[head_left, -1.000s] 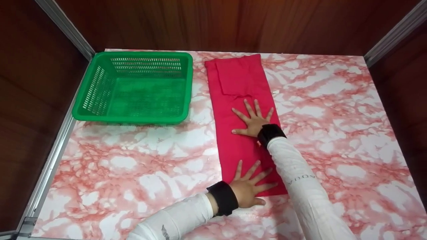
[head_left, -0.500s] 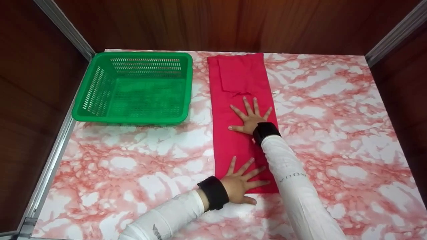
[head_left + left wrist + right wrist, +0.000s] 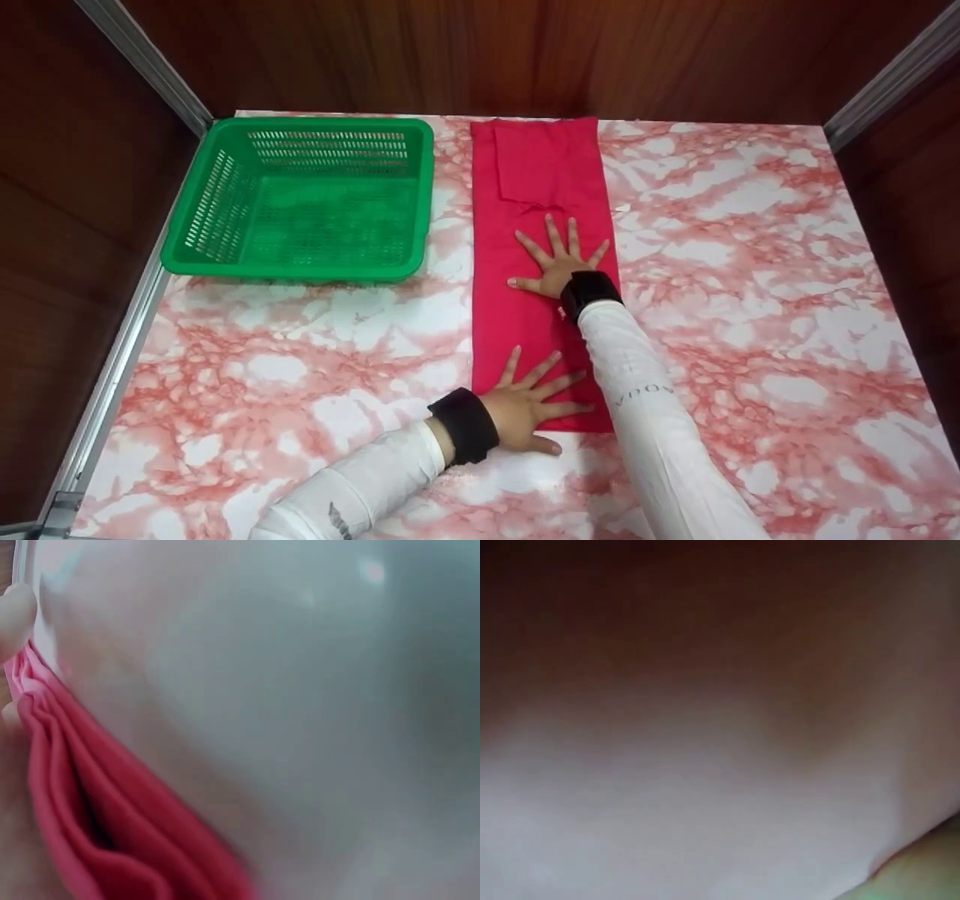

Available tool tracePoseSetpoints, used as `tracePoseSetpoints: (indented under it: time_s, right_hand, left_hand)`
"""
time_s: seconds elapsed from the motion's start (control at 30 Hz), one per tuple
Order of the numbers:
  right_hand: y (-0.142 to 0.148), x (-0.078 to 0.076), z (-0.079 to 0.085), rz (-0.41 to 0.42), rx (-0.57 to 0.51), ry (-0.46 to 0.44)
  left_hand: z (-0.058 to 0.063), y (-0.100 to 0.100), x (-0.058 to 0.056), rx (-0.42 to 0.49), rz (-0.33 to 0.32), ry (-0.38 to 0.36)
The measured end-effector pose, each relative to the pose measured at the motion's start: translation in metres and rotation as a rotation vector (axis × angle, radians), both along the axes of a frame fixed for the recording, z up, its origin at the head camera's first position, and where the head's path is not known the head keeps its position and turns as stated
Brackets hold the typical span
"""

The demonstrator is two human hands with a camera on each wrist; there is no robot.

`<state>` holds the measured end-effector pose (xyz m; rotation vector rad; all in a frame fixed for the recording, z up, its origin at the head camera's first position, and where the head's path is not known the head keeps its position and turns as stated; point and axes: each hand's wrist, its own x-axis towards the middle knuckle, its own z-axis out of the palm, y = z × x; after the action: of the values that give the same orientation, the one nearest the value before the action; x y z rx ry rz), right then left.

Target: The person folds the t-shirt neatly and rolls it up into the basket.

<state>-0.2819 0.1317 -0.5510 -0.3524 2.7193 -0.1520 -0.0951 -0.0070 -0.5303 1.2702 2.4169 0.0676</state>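
A folded red garment (image 3: 525, 330) lies as a long flat strip in the middle of the head view, with a squarish flap (image 3: 529, 169) like a folded sleeve on its far end. My left hand (image 3: 517, 412) rests palm down on the near end, fingers spread over the cloth and thumb just past its edge. Farther up, my right hand (image 3: 559, 270) presses flat on it with fingers fanned out. Stacked layers of the red cloth (image 3: 112, 802) show beside my left hand in the left wrist view. The right wrist view is dark and blurred.
A green plastic basket (image 3: 337, 274) with slotted walls stands at the back left, apart from the garment. The tabletop (image 3: 772, 322) has a red and white marbled pattern. Brown wooden panels (image 3: 487, 60) close it in at the back and both sides.
Both hands have slid left and slightly away from me, taking the garment with them. Its near end has swung left and its far end a little right, so the strip now lies straighter.
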Motion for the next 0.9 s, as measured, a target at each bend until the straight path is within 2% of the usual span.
tracePoseSetpoints:
  time_s: [0.23,0.9]
  right_hand:
    - [-0.002,-0.002,0.001,-0.017,-0.006,-0.023]
    - [-0.007,-0.005,0.013,-0.018,0.014,-0.038]
  left_hand:
    - [-0.002,-0.004,-0.005,0.030,-0.001,-0.046]
    - [-0.003,-0.009,-0.014,0.003,-0.021,-0.038]
